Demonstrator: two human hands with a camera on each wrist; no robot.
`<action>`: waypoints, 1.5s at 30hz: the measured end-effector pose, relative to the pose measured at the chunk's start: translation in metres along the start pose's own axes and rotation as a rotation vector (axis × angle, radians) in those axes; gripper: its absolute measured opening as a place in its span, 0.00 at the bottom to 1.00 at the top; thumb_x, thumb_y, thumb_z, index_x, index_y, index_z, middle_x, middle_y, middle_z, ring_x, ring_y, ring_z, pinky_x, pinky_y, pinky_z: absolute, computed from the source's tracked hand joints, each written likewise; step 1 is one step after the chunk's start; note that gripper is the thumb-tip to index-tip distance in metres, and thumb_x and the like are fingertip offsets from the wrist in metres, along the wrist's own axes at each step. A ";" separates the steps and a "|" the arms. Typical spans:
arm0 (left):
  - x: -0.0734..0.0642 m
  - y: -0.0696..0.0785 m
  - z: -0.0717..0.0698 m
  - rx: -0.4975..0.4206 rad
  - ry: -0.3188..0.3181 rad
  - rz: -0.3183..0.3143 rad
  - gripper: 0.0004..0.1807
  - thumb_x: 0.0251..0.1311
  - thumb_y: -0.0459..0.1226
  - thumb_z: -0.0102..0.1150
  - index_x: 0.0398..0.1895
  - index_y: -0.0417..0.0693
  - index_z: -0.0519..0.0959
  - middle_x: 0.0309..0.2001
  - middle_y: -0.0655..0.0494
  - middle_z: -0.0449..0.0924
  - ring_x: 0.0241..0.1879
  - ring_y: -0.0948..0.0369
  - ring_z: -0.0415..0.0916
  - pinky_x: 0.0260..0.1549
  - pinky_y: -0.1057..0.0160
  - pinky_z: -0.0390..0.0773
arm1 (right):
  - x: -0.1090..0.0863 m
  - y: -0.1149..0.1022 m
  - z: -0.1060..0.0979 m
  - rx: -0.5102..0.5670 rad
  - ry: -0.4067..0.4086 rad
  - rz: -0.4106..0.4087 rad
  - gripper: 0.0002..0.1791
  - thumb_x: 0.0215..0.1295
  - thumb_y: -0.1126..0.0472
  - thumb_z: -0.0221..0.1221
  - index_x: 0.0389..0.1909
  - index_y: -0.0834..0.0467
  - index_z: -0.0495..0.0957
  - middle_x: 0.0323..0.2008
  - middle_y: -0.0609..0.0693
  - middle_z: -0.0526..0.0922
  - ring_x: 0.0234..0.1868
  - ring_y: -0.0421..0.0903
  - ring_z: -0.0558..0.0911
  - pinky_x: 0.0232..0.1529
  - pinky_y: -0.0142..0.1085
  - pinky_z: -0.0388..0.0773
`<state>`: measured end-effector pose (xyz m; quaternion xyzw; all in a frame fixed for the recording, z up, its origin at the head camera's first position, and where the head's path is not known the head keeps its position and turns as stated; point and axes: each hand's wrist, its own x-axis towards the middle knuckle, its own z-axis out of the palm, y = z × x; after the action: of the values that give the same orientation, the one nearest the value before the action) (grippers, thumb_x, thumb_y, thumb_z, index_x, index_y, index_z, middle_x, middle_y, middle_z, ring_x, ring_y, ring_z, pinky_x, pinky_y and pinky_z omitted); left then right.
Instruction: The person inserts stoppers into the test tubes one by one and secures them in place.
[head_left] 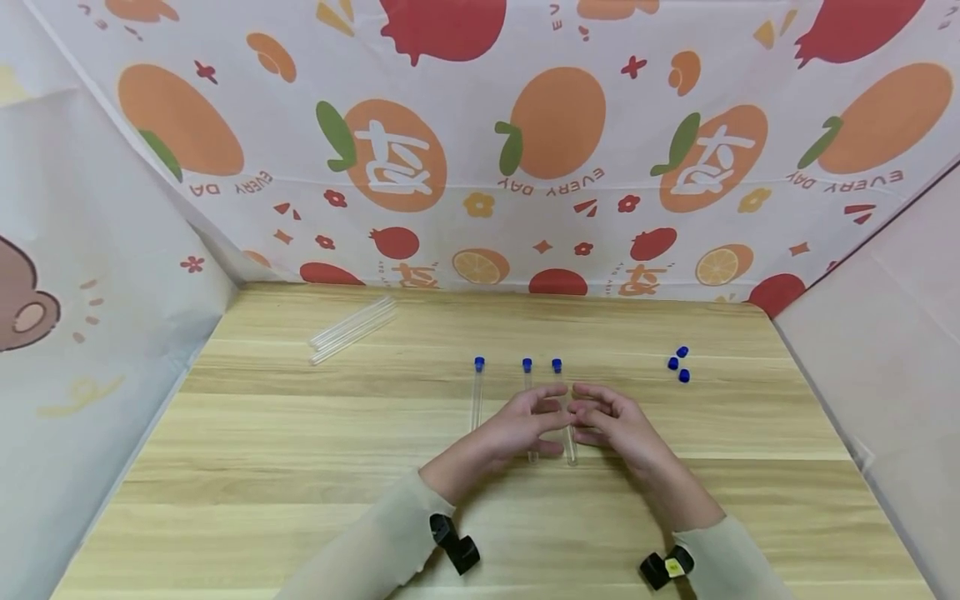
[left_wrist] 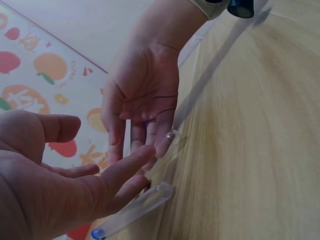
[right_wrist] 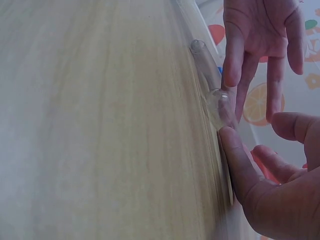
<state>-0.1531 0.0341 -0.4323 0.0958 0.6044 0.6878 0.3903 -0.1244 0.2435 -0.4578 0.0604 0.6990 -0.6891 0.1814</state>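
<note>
Clear, slender, round-ended tube with blue cap [head_left: 572, 447] lay rightmost of three, between bare left hand [head_left: 528, 425] and bare right hand [head_left: 618, 425], both wide, fingers loosely spread; contact hard to tell

Three small blue loose caps [head_left: 673, 363] sat right, clear straight tube bundle [head_left: 352, 330] far left

Pale wood-grain tabletop [head_left: 300, 458]; white fruit-printed sheet [head_left: 468, 142] hung behind

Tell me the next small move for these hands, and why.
Probably reach the left hand toward the clear tubes at the back left: they look uncapped, three loose blue caps lie at the right, and the three middle tubes already have their caps on.
</note>
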 end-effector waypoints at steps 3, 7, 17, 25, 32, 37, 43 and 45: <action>-0.001 -0.001 0.000 0.000 0.002 0.003 0.32 0.71 0.39 0.57 0.76 0.47 0.59 0.73 0.35 0.55 0.65 0.42 0.69 0.53 0.47 0.82 | 0.000 0.000 0.000 -0.005 0.002 -0.007 0.26 0.75 0.63 0.54 0.71 0.60 0.64 0.62 0.65 0.74 0.55 0.49 0.82 0.55 0.45 0.82; -0.003 0.000 -0.002 -0.011 -0.006 0.008 0.32 0.72 0.39 0.56 0.76 0.47 0.60 0.74 0.36 0.54 0.68 0.44 0.66 0.55 0.47 0.81 | 0.000 0.000 0.002 -0.005 0.008 -0.009 0.26 0.74 0.63 0.54 0.71 0.60 0.64 0.62 0.65 0.74 0.55 0.50 0.82 0.55 0.46 0.83; -0.024 0.001 -0.019 -0.070 0.004 0.091 0.29 0.72 0.32 0.53 0.74 0.39 0.60 0.70 0.34 0.59 0.64 0.37 0.68 0.51 0.54 0.84 | -0.001 0.001 -0.010 -0.046 0.091 -0.012 0.26 0.72 0.63 0.57 0.69 0.62 0.66 0.61 0.64 0.73 0.55 0.54 0.79 0.52 0.43 0.84; -0.050 0.011 -0.057 0.017 0.067 0.162 0.26 0.73 0.34 0.51 0.72 0.39 0.63 0.66 0.32 0.65 0.57 0.44 0.75 0.50 0.53 0.85 | -0.003 -0.001 -0.043 -0.116 0.158 -0.061 0.27 0.74 0.61 0.56 0.69 0.66 0.64 0.62 0.67 0.72 0.54 0.49 0.80 0.50 0.40 0.85; -0.073 0.018 -0.101 0.077 0.190 0.217 0.26 0.74 0.34 0.49 0.72 0.37 0.61 0.65 0.31 0.65 0.57 0.44 0.75 0.52 0.50 0.83 | -0.010 -0.005 -0.070 -0.150 0.265 -0.094 0.29 0.74 0.57 0.56 0.70 0.66 0.64 0.60 0.64 0.74 0.52 0.45 0.82 0.50 0.39 0.85; -0.088 0.019 -0.135 0.207 0.333 0.270 0.26 0.73 0.34 0.50 0.70 0.33 0.62 0.63 0.28 0.67 0.55 0.43 0.76 0.50 0.47 0.84 | -0.017 -0.010 -0.089 -0.143 0.348 -0.116 0.29 0.73 0.57 0.58 0.68 0.67 0.65 0.51 0.51 0.80 0.48 0.41 0.83 0.47 0.35 0.85; -0.104 0.021 -0.175 0.491 0.546 0.326 0.21 0.72 0.35 0.52 0.65 0.36 0.70 0.57 0.31 0.74 0.53 0.39 0.76 0.43 0.55 0.86 | -0.018 -0.014 -0.111 -0.274 0.461 -0.158 0.25 0.72 0.60 0.58 0.65 0.67 0.69 0.42 0.42 0.81 0.40 0.36 0.82 0.39 0.31 0.86; -0.108 0.021 -0.186 0.600 0.608 0.335 0.20 0.72 0.36 0.53 0.63 0.37 0.72 0.55 0.34 0.77 0.51 0.41 0.78 0.41 0.62 0.85 | -0.018 -0.014 -0.116 -0.321 0.492 -0.147 0.25 0.72 0.60 0.58 0.65 0.67 0.68 0.42 0.42 0.79 0.39 0.36 0.82 0.39 0.31 0.86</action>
<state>-0.2009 -0.1765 -0.4228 0.0946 0.8401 0.5330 0.0335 -0.1326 0.3603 -0.4400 0.1452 0.8245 -0.5456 -0.0363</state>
